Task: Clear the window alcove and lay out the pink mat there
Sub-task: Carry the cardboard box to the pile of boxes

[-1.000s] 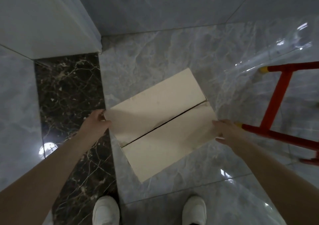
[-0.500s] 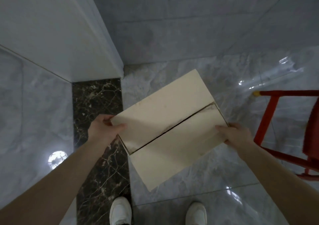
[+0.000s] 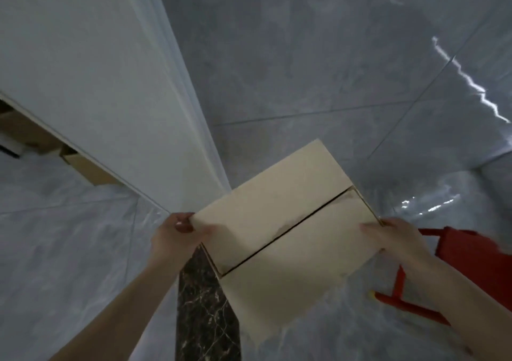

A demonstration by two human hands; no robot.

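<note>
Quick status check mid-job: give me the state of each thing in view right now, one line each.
Cardboard box: held up off the floor, tilted, top flaps closed with a dark seam between them.
Left hand: grips the box's left corner.
Right hand: holds the box's right edge, thumb on top.
Red stool: on the floor at right, partly hidden behind the right arm.
Brown boxes: sitting beyond the white wall, only partly seen.

We see a matt beige cardboard box (image 3: 279, 222), its flaps smooth with faint scuffs. The grey marble-look floor (image 3: 332, 83) is glossy and throws back light. A dark veined stone strip (image 3: 206, 313) is polished too. The white wall (image 3: 97, 83) looks matt, the red stool (image 3: 468, 247) smooth.
</note>
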